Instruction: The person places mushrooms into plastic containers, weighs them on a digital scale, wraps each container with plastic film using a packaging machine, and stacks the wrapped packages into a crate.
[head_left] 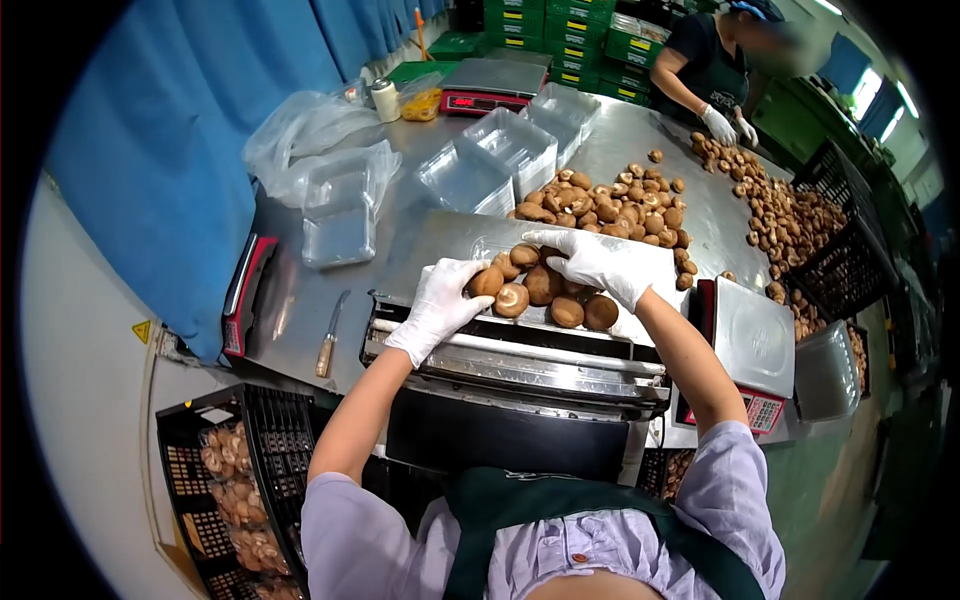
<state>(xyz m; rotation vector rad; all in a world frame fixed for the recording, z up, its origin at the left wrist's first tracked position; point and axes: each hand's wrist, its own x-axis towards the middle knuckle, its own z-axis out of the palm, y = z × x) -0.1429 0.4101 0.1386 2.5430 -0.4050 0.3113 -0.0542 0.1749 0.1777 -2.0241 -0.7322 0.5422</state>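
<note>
Several brown mushrooms sit in a clear plastic tray on the metal plate of a wrapping machine. My left hand, in a white glove, curls its fingers round a mushroom at the left end of the group. At the right, my right hand, also gloved, reaches over the tray with its fingers bent against the mushrooms at the back. Its fingertips partly cover the mushrooms there. Behind the machine lies a loose pile of mushrooms.
Stacked clear trays and a scale stand behind. A knife lies at left, near a red scale. Another scale is at right. A gloved co-worker stands beyond, near a mushroom heap and black crate.
</note>
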